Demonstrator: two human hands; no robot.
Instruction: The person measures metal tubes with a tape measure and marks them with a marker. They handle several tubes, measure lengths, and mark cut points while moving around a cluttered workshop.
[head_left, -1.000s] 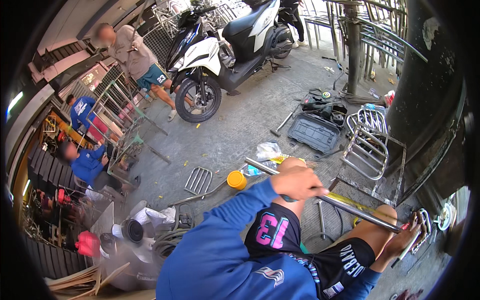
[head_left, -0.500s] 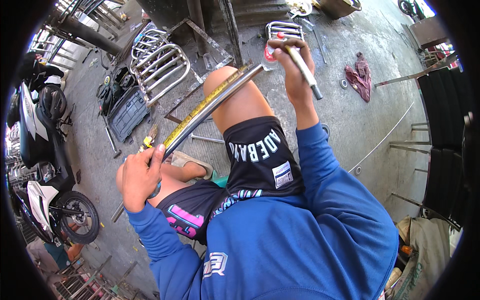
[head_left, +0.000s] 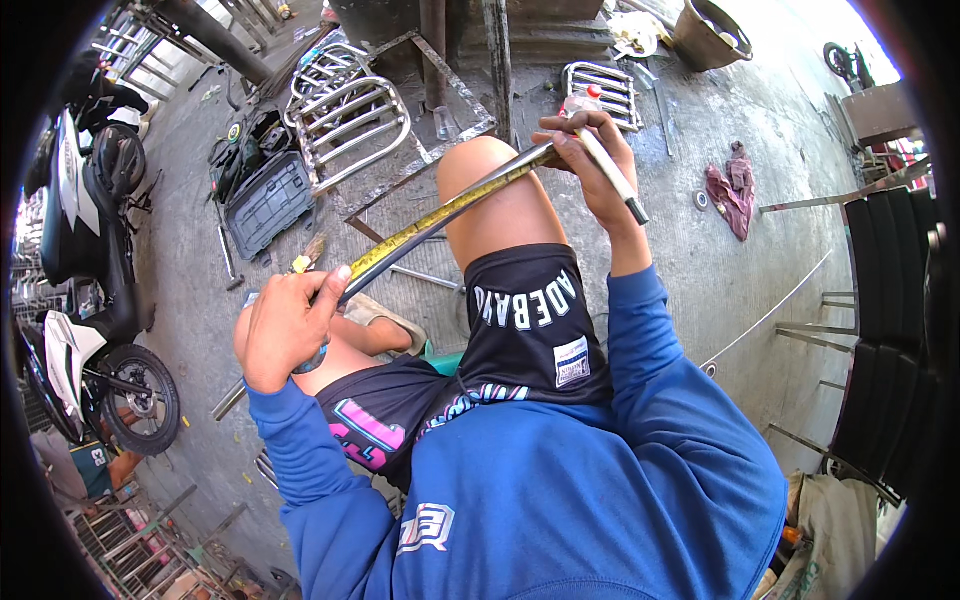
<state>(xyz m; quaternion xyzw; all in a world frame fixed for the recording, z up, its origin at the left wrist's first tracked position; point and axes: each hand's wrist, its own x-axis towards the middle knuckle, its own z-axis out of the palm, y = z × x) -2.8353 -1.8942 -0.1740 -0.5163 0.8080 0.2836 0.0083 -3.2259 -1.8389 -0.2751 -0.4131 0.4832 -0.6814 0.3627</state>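
Note:
A shiny metal tube (head_left: 372, 270) lies slantwise above my lap, its far end over my bare right knee. Along it runs the yellow blade of a tape measure (head_left: 418, 226). My left hand (head_left: 292, 322) is closed round the tube and tape, thumb on top; the tube's near end sticks out below that hand. Part of a bluish thing shows under the palm, mostly hidden. At the far end, my right hand (head_left: 598, 178) touches the tube and tape with its fingertips. A pale marker pen (head_left: 612, 178) with a dark tip is held in that same hand, pointing down and right.
Bent metal tube racks (head_left: 350, 125) lie ahead, beside a rusty frame (head_left: 395, 235). An open tool case (head_left: 268, 205) and a hammer (head_left: 229, 258) are at left, near parked motorcycles (head_left: 95, 260). At right are a maroon rag (head_left: 735, 195) and black padded panels (head_left: 890, 300).
My right hand has come to the far end of the tube and tape, where it was apart before. The tape blade now lies turned more toward me. The view has shifted slightly.

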